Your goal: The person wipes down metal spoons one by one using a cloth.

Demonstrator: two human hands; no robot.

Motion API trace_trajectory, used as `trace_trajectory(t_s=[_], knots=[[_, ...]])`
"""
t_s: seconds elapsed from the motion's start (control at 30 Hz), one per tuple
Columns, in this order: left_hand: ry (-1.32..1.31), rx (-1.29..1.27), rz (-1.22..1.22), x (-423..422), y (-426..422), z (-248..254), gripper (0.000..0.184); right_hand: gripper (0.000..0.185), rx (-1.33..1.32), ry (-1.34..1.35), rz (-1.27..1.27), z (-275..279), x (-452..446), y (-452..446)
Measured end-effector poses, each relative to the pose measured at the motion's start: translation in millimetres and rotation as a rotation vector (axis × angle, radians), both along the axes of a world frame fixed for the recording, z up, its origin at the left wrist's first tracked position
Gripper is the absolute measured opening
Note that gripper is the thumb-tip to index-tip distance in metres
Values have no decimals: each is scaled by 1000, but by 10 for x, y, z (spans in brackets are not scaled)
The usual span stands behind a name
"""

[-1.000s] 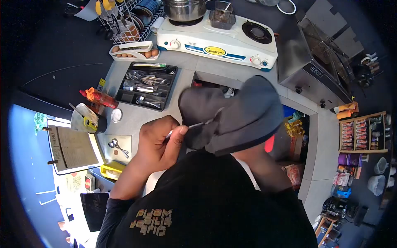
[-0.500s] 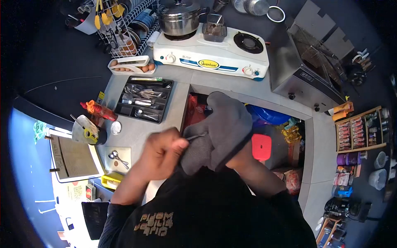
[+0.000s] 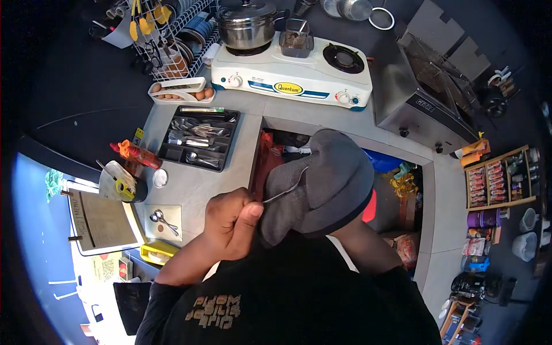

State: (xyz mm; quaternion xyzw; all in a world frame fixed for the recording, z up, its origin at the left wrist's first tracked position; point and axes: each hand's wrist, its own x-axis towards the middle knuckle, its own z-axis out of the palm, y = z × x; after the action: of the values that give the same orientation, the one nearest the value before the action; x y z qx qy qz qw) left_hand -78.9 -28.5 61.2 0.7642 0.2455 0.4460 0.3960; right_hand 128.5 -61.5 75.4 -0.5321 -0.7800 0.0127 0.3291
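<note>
In front of my chest, my left hand [image 3: 234, 223] is closed in a pinch on the end of a thin metal utensil [image 3: 283, 193]. The utensil's other end runs into a fold of dark grey cloth [image 3: 336, 178]; its tip is hidden, so its kind cannot be made out. The cloth drapes over my right hand, whose fingers are hidden; only the wrist and forearm [image 3: 368, 244] show below it. To the left lie a black cutlery tray [image 3: 225, 144] with spoons and forks, and two spoons [image 3: 164, 221] on a small pale mat.
A white two-burner stove [image 3: 259, 72] bears a steel pot [image 3: 246, 29] and a small container. An egg holder [image 3: 181, 92], a red sauce bottle [image 3: 141, 154] and a dish rack stand left. At right is a steel appliance [image 3: 425, 112]. An open recess lies beyond the cloth.
The cloth has shifted right and turned, covering more of the red lid below. More of the utensil shows between my left hand and the cloth. My left hand stays pinched on it.
</note>
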Motion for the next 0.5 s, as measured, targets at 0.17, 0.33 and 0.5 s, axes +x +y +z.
trace_trajectory(t_s=[0.17,0.33,0.5], knots=[[-31,-40,-60,118,-31,32,25,49,-7,289,-144,108,-135,39],[65,46,-68,33,71,128,27,46,140,402,-179,29,-135,9],[145,-59,-179,68,169,245,29,48,-68,354,-65,-154,-144,-49]])
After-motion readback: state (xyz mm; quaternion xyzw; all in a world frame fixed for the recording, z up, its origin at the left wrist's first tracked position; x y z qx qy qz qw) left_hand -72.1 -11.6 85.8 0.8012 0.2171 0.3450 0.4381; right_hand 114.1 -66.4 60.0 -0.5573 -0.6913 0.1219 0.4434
